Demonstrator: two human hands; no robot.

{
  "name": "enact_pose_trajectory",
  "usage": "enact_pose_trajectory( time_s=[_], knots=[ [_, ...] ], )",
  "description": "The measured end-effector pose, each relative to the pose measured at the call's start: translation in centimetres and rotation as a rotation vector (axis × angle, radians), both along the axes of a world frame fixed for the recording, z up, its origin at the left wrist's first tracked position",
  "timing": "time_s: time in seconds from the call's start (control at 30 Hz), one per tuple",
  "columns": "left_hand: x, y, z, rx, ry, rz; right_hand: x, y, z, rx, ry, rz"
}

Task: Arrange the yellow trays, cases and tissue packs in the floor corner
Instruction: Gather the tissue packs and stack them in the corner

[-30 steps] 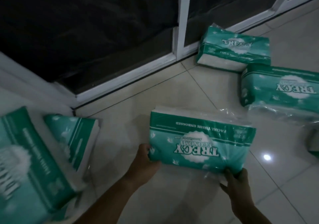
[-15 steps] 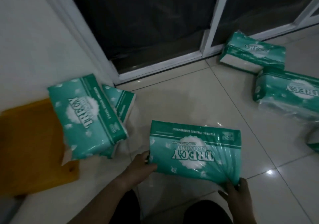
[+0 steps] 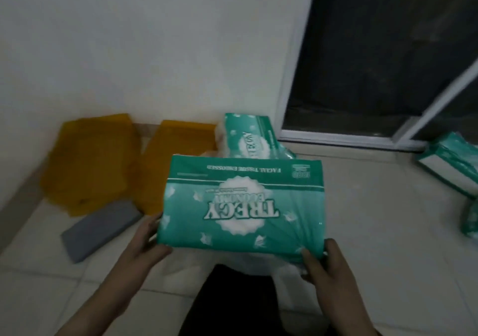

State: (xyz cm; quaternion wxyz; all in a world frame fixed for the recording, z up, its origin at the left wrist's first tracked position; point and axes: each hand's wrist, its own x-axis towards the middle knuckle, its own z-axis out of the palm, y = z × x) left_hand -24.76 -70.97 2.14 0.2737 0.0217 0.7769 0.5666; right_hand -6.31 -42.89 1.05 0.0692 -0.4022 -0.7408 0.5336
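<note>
By the wall [image 3: 134,51], two yellow trays [image 3: 90,165]

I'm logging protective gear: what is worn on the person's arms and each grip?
Nothing visible: both forearms are bare, no sleeves in view. The left grip and right grip carry no gloves, and no watch, ring or bracelet shows in the dim light.

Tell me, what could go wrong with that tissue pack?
1. The left hand and right hand grip the pack only at its near corners; the shiny wrap might slip.
2. The tilted pack just behind could topple onto the tray if bumped.
</note>
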Motion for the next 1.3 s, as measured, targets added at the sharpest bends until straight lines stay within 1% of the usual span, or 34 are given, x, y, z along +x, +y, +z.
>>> enact_pose_trajectory(
  time_s=[0.07,0.17,0.23,0.3,0.37,0.53,0.63,0.83,0.9,1.0,1.03,1.07,1.13,1.2,1.23,1.3],
  knots=[
    [-0.6,-5.8,0.1,-0.001,0.010,0.195,-3.0,-4.0,0.6,0.020,-0.073,0.208],
    [-1.1,-13.2,-1.0,-0.016,0.006,0.407,-7.3,-9.8,0.6,0.028,-0.135,0.536],
    [-1.4,-17.0,-2.8,-0.036,-0.044,0.494,-9.8,-13.3,-0.1,-0.005,-0.211,0.703],
    [-1.6,-19.4,-5.1,-0.089,-0.088,0.532,-11.9,-15.7,-1.5,-0.024,-0.298,0.785],
    [-1.5,-21.0,-7.4,-0.113,-0.114,0.561,-13.7,-17.8,-3.7,-0.019,-0.366,0.804],
    [-2.9,-20.8,-10.2,-0.133,-0.071,0.580,-16.8,-19.2,-7.9,-0.024,-0.465,0.742],
    [-4.1,-20.7,-11.8,-0.210,-0.056,0.531,-17.9,-19.4,-9.8,-0.006,-0.531,0.715],
    [-6.4,-20.7,-14.0,-0.244,-0.060,0.461,-20.1,-19.4,-11.4,0.022,-0.572,0.711],
    [-7.1,-20.7,-15.2,-0.304,-0.049,0.412,-20.5,-19.5,-11.8,0.023,-0.565,0.766],
    [-7.9,-20.6,-17.4,-0.495,0.004,0.258,-20.6,-19.9,-12.5,-0.057,-0.597,0.946],
    [-8.0,-20.5,-18.1,-0.546,0.012,0.206,-20.4,-20.3,-12.6,-0.090,-0.597,0.970],
    [-8.2,-20.2,-18.5,-0.581,0.008,0.174,-20.4,-20.6,-12.8,-0.107,-0.569,0.968],
    [-8.9,-19.1,-18.9,-0.610,-0.040,0.203,-20.2,-21.0,-13.7,-0.104,-0.534,0.893],
    [-10.2,-17.8,-19.1,-0.617,-0.082,0.233,-20.7,-21.3,-13.4,-0.096,-0.570,0.891],
    [-10.9,-17.1,-19.1,-0.628,-0.088,0.211,-20.9,-21.3,-13.4,-0.087,-0.596,0.914],
    [-12.0,-15.9,-19.3,-0.665,-0.081,0.100,-21.0,-21.2,-13.2,-0.067,-0.591,0.951]
  ],
)
